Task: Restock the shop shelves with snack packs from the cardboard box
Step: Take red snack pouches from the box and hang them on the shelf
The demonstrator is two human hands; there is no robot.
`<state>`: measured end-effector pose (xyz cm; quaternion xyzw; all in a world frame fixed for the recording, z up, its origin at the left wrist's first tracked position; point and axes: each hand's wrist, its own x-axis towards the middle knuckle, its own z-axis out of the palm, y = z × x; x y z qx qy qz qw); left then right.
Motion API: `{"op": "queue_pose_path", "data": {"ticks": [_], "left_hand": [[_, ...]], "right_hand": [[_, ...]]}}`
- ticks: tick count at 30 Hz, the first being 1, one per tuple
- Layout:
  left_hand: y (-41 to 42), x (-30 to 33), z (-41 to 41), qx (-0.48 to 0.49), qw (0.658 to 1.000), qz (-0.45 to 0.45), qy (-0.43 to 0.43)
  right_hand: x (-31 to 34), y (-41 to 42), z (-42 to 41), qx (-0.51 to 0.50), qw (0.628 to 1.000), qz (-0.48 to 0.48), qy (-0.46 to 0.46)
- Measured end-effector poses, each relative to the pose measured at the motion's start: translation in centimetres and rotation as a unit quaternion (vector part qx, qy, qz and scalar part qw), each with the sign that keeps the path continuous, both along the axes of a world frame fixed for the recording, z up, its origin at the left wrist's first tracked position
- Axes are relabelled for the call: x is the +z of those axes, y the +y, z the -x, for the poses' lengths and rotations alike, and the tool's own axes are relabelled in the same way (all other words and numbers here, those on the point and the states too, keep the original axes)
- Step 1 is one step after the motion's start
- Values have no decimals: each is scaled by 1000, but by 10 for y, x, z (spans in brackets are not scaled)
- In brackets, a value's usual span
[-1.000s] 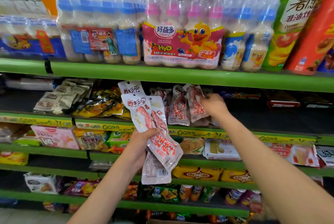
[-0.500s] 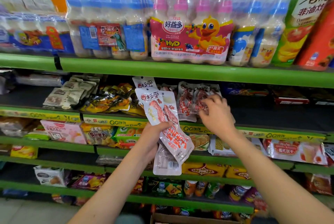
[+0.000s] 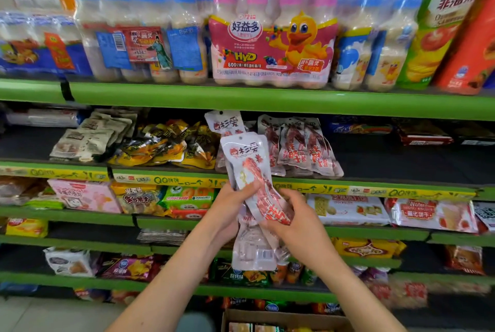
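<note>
- The shelves (image 3: 267,101) have green lipped edges, and the second tier has a dark, flat deck with bare room to the right of the row of packs (image 3: 305,147) that match ours.
- The box (image 3: 284,318) sits low at the bottom edge, brown cardboard, open, with more stock showing inside.
- Our bunch of packs (image 3: 249,171) is held up in front of the second tier, overlapping that row: flat, glossy film pouches, white with red print, each with a hang hole at the top. They look slippery and limp.
- Our left hand (image 3: 230,206) is closed around the middle of the bunch, thumb across the front.
- Our right hand (image 3: 292,219) is closed on the lower end of the front pack, fingers curled under it.
- We judge the step is peeling one pack off. We should pinch only the front one, slide it free, and stand it beside its kind, print outward.
</note>
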<state>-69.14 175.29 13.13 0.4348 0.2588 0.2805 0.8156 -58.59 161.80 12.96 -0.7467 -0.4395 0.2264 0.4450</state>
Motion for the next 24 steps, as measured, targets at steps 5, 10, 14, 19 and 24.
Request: {"op": "queue_pose_path", "data": {"ticks": [5, 10, 14, 19, 24], "left_hand": [[-2, 2, -3, -34, 999, 3, -23], [-7, 2, -5, -27, 999, -23, 21], [-6, 3, -7, -22, 999, -38, 20], [-2, 4, -11, -10, 999, -50, 11], [0, 3, -15, 0, 998, -61, 19]], "right_hand": [[-4, -10, -5, -15, 988, -46, 150], [-7, -13, -9, -61, 981, -64, 171], [-12, -17, -14, -60, 983, -61, 164], [-16, -22, -17, -40, 981, -60, 178], [-15, -26, -20, 8, 984, -46, 169]]}}
